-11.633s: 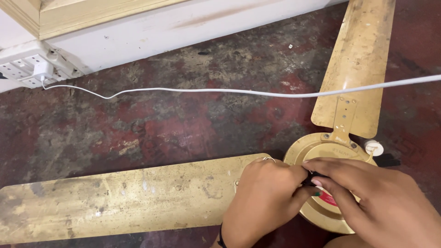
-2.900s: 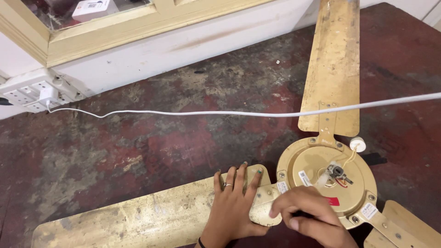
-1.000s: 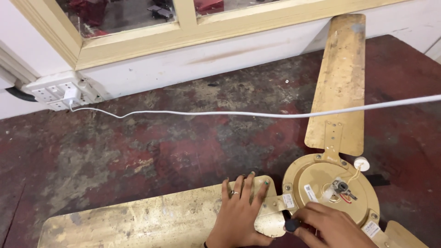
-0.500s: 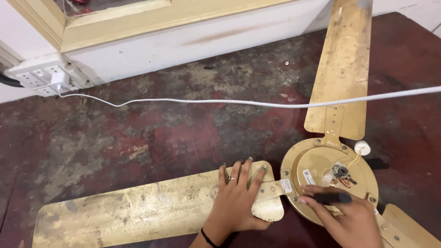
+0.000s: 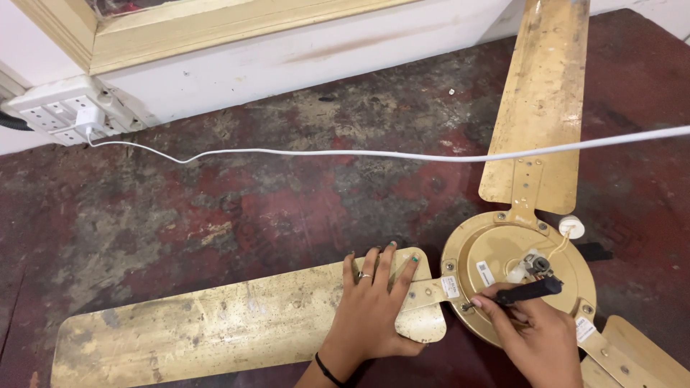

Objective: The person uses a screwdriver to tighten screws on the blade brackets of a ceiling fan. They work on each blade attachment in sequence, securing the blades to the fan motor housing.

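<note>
A: Fan position?
B: Gold ceiling fan motor housing (image 5: 517, 276) lies on the worn red floor (image 5: 215, 208), near its lower right edge. One blade (image 5: 215, 330) runs left, one (image 5: 539, 108) toward the white wall (image 5: 287, 65).

A: Hands?
B: Left hand (image 5: 370, 309) flat, fingers spread, pressing the left blade's root end. Right hand (image 5: 535, 338) clenched round a black-handled screwdriver (image 5: 521, 293), tip at a screw on the housing rim.

A: Anything in the housing dish?
B: Wiring stub and small white cap (image 5: 571, 227) at its rim. White cable (image 5: 359, 154) crosses to a socket strip (image 5: 61, 111), floor's upper left.
</note>
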